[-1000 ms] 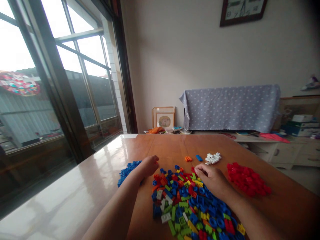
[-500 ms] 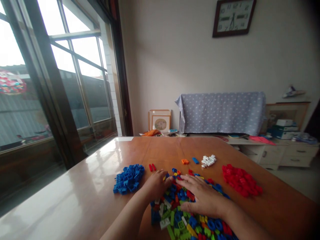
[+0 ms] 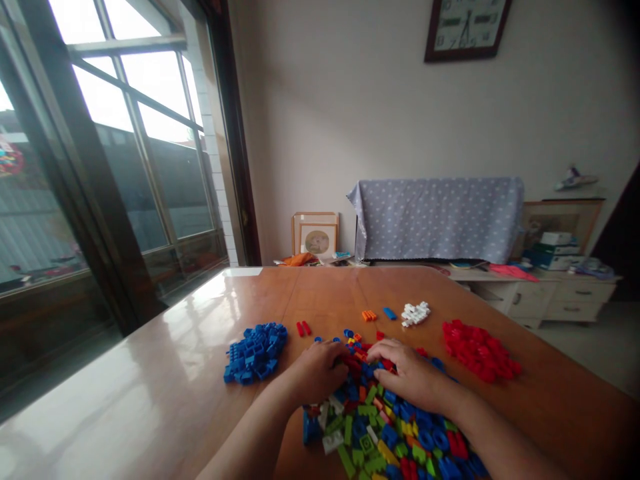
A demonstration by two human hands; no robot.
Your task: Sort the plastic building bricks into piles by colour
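Observation:
A mixed pile of plastic building bricks (image 3: 367,427) in blue, green, red, yellow and white lies in front of me. My left hand (image 3: 320,368) is at the pile's far left part, its fingers curled against some red bricks (image 3: 353,365); the fingertips are partly hidden. Over the far right part of the pile is my right hand (image 3: 413,375), fingers bent and thumb apart from them. A red brick (image 3: 388,365) shows in the gap between that thumb and the fingers.
Sorted bricks stand around the pile: a blue heap (image 3: 257,353) left, a red heap (image 3: 480,350) right, and white bricks (image 3: 415,314) farther back. Two red bricks (image 3: 303,328), some orange bricks (image 3: 369,315) and a blue brick (image 3: 389,313) lie on the brown table (image 3: 165,387).
My left hand has curled its fingers and now has red bricks at its fingertips. My right hand has gone from spread flat over the pile to bent fingers. The view has shifted slightly.

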